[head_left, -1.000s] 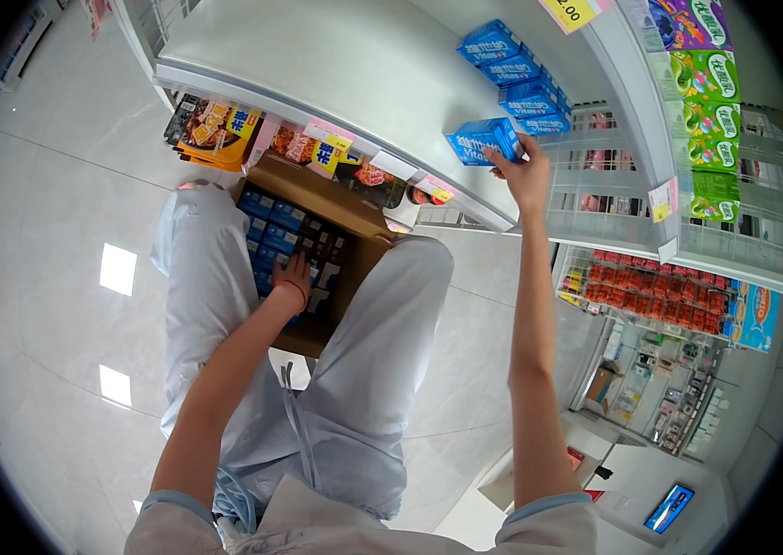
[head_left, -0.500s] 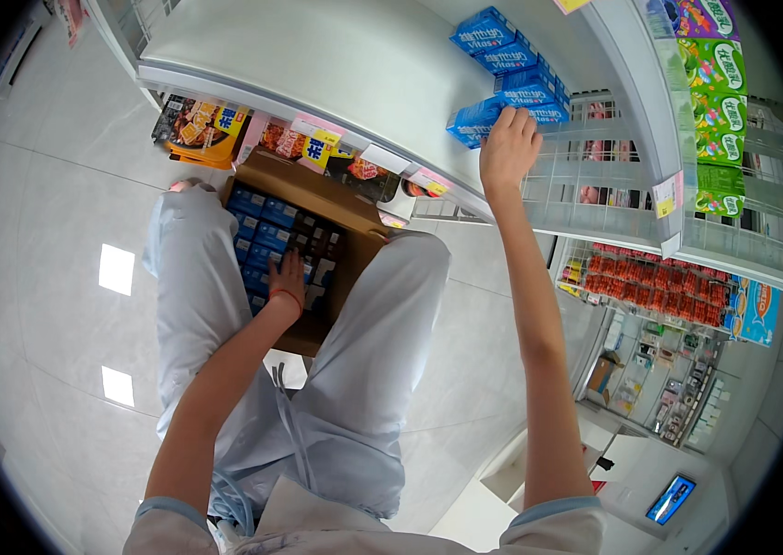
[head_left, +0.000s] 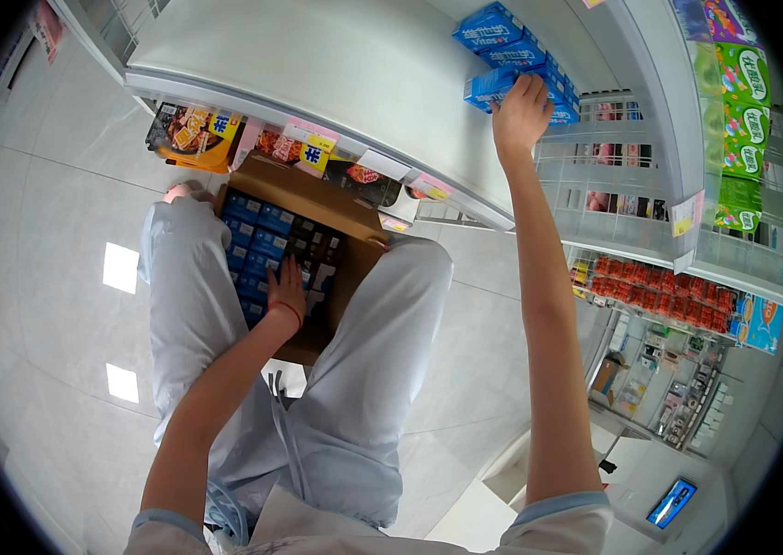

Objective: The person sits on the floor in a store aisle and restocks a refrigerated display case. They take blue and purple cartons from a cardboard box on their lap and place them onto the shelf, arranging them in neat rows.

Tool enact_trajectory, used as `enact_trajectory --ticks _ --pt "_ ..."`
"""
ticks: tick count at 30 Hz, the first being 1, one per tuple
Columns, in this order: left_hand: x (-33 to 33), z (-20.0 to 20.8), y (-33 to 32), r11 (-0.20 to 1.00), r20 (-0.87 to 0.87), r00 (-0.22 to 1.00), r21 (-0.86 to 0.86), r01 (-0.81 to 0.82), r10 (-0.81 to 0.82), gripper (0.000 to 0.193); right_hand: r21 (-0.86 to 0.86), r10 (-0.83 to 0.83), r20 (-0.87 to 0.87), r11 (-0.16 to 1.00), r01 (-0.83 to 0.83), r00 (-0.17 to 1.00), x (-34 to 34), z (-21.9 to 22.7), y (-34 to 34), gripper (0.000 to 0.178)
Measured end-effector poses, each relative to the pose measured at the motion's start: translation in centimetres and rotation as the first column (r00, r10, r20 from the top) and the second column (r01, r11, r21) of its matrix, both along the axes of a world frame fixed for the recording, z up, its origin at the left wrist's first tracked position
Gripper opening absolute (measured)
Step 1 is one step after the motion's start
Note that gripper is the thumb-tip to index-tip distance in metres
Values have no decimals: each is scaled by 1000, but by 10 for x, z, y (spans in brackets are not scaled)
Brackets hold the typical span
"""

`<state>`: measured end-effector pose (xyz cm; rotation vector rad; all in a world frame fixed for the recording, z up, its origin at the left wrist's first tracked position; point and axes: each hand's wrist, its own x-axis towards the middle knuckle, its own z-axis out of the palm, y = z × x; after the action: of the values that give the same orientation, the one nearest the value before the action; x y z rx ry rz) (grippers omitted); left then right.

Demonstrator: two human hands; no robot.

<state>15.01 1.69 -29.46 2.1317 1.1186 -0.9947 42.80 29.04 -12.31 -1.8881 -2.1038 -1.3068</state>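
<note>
At the right end of the white shelf, my right hand (head_left: 523, 118) is closed on a small blue drink carton (head_left: 487, 89). Its fingers curl over the carton's right side, hiding part of it. Behind it, more blue drink cartons (head_left: 510, 54) stand in a staggered group against the wire divider. Between my knees an open cardboard box (head_left: 354, 202) holds blue cartons (head_left: 268, 242) and dark brown cartons (head_left: 314, 242) packed in rows. My left hand (head_left: 286, 294) reaches into the box, fingers stretched over the carton tops and holding none.
The white shelf (head_left: 317, 55) spans the top, its front edge carrying price tags. Packaged food boxes (head_left: 195, 129) sit beneath it. To the right, a wire divider (head_left: 585, 176) stands before green drink packs (head_left: 741, 139). Red packets (head_left: 664, 287) hang lower right.
My right hand has pushed the blue carton away from me, closer against the cartons behind it. My left hand stays in the box. The view has shifted slightly.
</note>
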Motion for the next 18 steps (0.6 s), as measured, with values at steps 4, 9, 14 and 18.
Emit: enact_trajectory --ticks 4,9,14,18 --pt "-1 5 3 1000 47 999 -1 -7 7 65 38 -83 56 996 81 995 18 -11 27 21" --pt "5 4 0 995 68 997 94 -35 28 55 68 -131 41 989 128 991 34 -21 50 34" --pt "6 -3 -13 968 125 991 242 -73 44 51 -29 -139 -63 990 138 988 46 -30 64 74" --pt "5 -14 -20 941 144 988 326 -94 48 51 58 -66 -85 996 71 994 54 -35 75 74"
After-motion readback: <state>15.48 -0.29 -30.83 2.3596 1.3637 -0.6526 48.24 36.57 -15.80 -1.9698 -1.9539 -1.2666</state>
